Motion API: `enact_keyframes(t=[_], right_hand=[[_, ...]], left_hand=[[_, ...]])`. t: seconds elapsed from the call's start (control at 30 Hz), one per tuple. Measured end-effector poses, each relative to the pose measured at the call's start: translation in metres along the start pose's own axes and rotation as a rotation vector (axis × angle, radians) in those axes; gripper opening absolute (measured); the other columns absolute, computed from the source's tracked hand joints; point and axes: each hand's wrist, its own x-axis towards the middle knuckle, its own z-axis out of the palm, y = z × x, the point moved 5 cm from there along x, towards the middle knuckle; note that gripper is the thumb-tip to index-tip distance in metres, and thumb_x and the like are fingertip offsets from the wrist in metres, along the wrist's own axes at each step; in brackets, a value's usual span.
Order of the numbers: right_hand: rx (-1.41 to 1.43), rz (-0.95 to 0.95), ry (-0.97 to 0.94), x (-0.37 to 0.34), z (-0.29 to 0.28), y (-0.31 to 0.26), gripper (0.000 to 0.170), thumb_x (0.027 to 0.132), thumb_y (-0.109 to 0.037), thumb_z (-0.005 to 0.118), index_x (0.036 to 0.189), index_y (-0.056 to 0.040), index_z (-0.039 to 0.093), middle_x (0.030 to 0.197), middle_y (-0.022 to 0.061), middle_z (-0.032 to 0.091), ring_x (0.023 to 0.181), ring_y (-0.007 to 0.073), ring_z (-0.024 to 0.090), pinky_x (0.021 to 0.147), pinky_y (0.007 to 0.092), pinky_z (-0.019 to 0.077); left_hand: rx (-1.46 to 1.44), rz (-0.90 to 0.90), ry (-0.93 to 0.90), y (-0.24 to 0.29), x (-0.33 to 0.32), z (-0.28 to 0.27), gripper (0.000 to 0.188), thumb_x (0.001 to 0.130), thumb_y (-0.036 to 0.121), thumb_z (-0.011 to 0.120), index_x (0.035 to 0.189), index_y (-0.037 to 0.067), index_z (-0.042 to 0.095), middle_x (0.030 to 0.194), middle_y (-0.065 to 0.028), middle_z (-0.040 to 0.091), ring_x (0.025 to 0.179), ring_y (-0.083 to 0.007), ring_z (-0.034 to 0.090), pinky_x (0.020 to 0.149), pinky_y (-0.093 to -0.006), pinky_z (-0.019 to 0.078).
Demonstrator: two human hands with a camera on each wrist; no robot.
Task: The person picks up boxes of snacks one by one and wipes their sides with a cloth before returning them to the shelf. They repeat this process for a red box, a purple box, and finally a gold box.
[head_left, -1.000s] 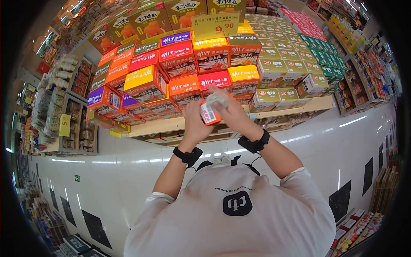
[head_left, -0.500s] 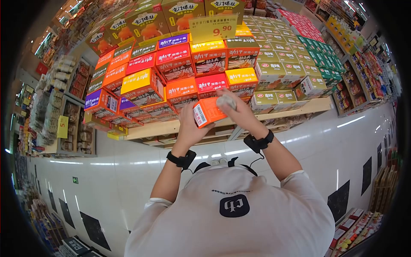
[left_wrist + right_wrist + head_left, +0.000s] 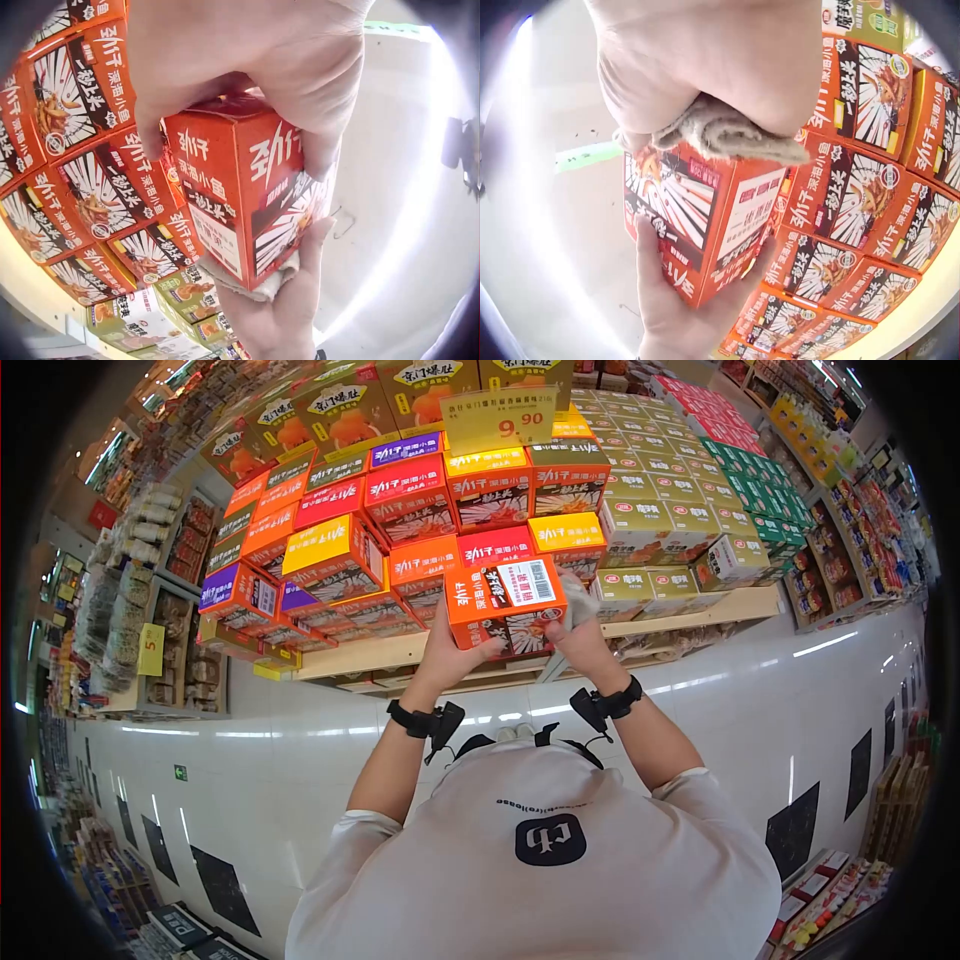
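Both hands hold an orange-red snack box (image 3: 503, 605) between them, in front of the stacked boxes, its barcode label face turned up. The left hand (image 3: 447, 652) grips the box's left end, thumb along the near side. At the opposite end, the right hand (image 3: 588, 650) holds the box with a folded greyish cloth (image 3: 727, 139) between its palm and the carton. The left wrist view shows the same cloth (image 3: 259, 291) against the box's far end. In the right wrist view, the left hand's fingers (image 3: 651, 255) lie along the printed side.
Behind the hands, orange, red and yellow snack boxes (image 3: 425, 565) are stacked on a wooden-edged display (image 3: 360, 657), with olive-green boxes (image 3: 645, 520) to the right. A yellow price sign (image 3: 500, 420) stands above. Shelves of packets (image 3: 180, 650) flank the left side; pale tiled floor (image 3: 290, 760) lies below.
The box has been turned and raised between the hands, so its wide label face now shows. The right hand, still with the cloth, has moved from over the box to its right end.
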Motion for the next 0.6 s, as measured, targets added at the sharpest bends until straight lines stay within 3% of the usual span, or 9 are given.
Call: enact_keyframes(t=[0.1,0.17,0.2,0.33,0.4,0.43,0.5,0.53,0.6], right_hand=[[-0.019,0.117,-0.047,-0.001,0.004,-0.002,0.075,0.098,-0.051,0.063,0.149,-0.0015,0.04,0.149,0.0139,0.046,0.136,0.0239,0.048,0.114,0.0372,0.0375],[0.857,0.472,0.08,0.001,0.005,-0.007,0.063,0.105,-0.044,0.053,0.15,-0.0017,0.038,0.149,0.015,0.048,0.137,0.0244,0.049,0.116,0.038,0.0385],[0.855,0.475,0.078,0.004,0.006,-0.006,0.063,0.105,-0.044,0.053,0.15,-0.0017,0.038,0.149,0.015,0.048,0.137,0.0244,0.049,0.116,0.038,0.0385],[0.479,0.304,0.139,0.023,-0.002,-0.022,0.047,0.108,-0.034,0.051,0.143,-0.0022,0.05,0.141,0.0125,0.058,0.128,0.0211,0.057,0.11,0.0376,0.0444],[-0.035,0.165,-0.256,0.023,0.031,-0.052,0.048,0.106,-0.032,0.054,0.142,-0.0017,0.05,0.138,0.0153,0.06,0.127,0.0233,0.059,0.108,0.0379,0.0453],[-0.034,0.171,-0.249,0.023,0.038,-0.059,0.048,0.106,-0.032,0.054,0.142,-0.0017,0.05,0.138,0.0153,0.06,0.127,0.0233,0.059,0.108,0.0379,0.0453],[-0.537,-0.276,-0.147,0.026,0.045,-0.087,0.048,0.107,-0.031,0.052,0.143,0.0005,0.048,0.134,0.0116,0.062,0.124,0.0178,0.057,0.109,0.0336,0.0425],[-0.538,-0.279,-0.141,0.029,0.041,-0.079,0.048,0.107,-0.031,0.052,0.143,0.0005,0.048,0.134,0.0116,0.062,0.124,0.0178,0.057,0.109,0.0336,0.0425],[-0.217,0.241,-0.025,0.032,0.018,-0.022,0.048,0.101,-0.026,0.061,0.141,-0.0019,0.051,0.135,0.0217,0.059,0.128,0.0337,0.057,0.112,0.0439,0.0408]], left_hand=[[-0.082,-0.172,0.081,-0.004,0.0,0.006,0.103,0.072,0.015,0.093,0.152,0.003,0.027,0.141,-0.0143,0.052,0.131,-0.0234,0.052,0.109,-0.038,0.0457],[0.034,-0.103,0.067,-0.011,0.001,0.002,0.1,0.072,0.017,0.093,0.149,0.003,0.03,0.14,-0.0138,0.053,0.13,-0.0232,0.053,0.108,-0.0381,0.0462],[0.15,-0.034,0.053,-0.007,0.002,0.003,0.097,0.072,0.018,0.093,0.147,0.003,0.033,0.139,-0.0133,0.053,0.129,-0.0229,0.053,0.107,-0.0383,0.0468],[0.44,-0.013,-0.012,0.005,0.0,0.016,0.091,0.071,0.013,0.091,0.144,0.005,0.038,0.135,-0.0149,0.054,0.127,-0.0255,0.054,0.106,-0.041,0.0471],[0.792,0.163,-0.003,0.02,0.004,0.031,0.083,0.064,0.021,0.094,0.131,0.003,0.049,0.119,-0.0159,0.057,0.115,-0.0358,0.055,0.101,-0.0469,0.0452],[0.739,0.187,0.004,0.019,0.005,0.034,0.082,0.061,0.021,0.094,0.128,0.004,0.051,0.114,-0.0175,0.056,0.11,-0.0401,0.053,0.099,-0.049,0.0436],[0.733,0.219,0.067,0.021,0.0,0.034,0.081,0.061,0.021,0.094,0.128,0.004,0.051,0.115,-0.0173,0.056,0.11,-0.0395,0.053,0.098,-0.0484,0.0437],[0.735,0.256,0.13,0.025,-0.001,0.031,0.08,0.061,0.021,0.094,0.127,0.004,0.052,0.115,-0.0171,0.056,0.11,-0.0389,0.053,0.098,-0.0479,0.0439],[0.721,0.247,0.152,0.026,-0.004,0.026,0.079,0.06,0.021,0.094,0.126,0.005,0.052,0.115,-0.0167,0.057,0.11,-0.0386,0.053,0.097,-0.0478,0.0438]])
